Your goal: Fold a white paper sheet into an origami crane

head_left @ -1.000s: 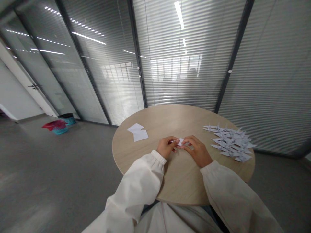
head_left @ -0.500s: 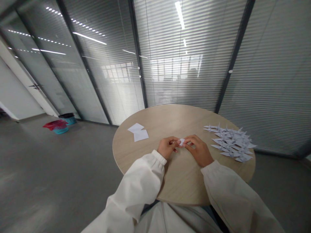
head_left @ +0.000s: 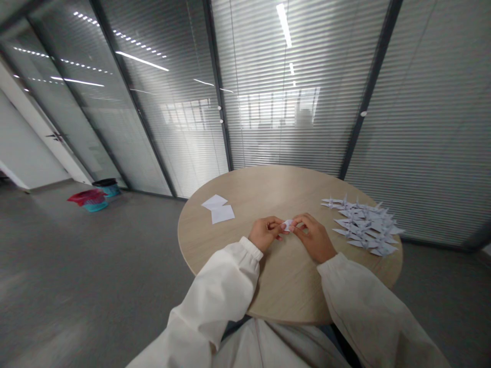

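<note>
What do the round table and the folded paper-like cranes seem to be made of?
The round table looks like wood or wood-grain laminate, matte, with pale streaks. The origami cranes seem to be thin white paper, matte, with crisp folds; the exact paper type cannot be seen.

Soft, even indoor light fills the room, with long strip lights (head_left: 141,60) mirrored as white streaks in the glass partition (head_left: 180,128) and a pale, window-shaped glare (head_left: 278,105) across its blinds. Shadows on the table (head_left: 215,240) stay faint. The wide lens bends the partition's frames toward the edges, the floor (head_left: 76,286) softens into blur at lower left, and a pixelated block (head_left: 305,117) obscures one spot on the glass.
</note>
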Tool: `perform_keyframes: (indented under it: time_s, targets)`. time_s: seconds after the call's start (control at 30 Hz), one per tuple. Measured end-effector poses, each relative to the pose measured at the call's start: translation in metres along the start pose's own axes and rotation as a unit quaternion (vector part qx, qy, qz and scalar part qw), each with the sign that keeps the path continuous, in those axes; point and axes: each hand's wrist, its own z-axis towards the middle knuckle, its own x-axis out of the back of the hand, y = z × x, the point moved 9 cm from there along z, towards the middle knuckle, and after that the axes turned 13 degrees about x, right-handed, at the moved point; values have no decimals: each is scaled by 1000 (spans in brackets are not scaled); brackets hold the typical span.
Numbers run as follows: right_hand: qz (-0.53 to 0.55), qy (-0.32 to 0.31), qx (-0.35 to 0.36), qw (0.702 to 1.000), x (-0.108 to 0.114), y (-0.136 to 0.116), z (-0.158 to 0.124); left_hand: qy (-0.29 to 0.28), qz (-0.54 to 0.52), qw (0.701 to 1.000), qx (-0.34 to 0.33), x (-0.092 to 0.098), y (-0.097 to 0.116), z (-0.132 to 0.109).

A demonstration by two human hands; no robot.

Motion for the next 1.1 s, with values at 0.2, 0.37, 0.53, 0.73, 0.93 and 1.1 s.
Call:
perform_keyframes:
  time_s: [0.2, 0.37, 0.53, 0.73, 0.93, 1.1]
  targets:
    - [37, 2, -69, 997, -3, 15, -6, -10, -12, 1000, 15, -2, -1, -2]
    - [94, 40, -166, 981, -2, 33, -12, 2, 6, 1000, 4, 0, 0, -2]
    - [222, 61, -195, 953, -9, 36, -13, -11, -26, 1000, -9, -1, 3, -4]
    - [252, 45, -210, 944, -11, 32, -13, -10, -32, 999, -18, 1, 1, -4]
    - [272, 49, -207, 939, -11, 29, -13, -11, -16, 1000, -22, 1, -3, -1]
    - [271, 45, -204, 940, -12, 33, -13, -26, -15, 999, -25, -1, -2, -1]
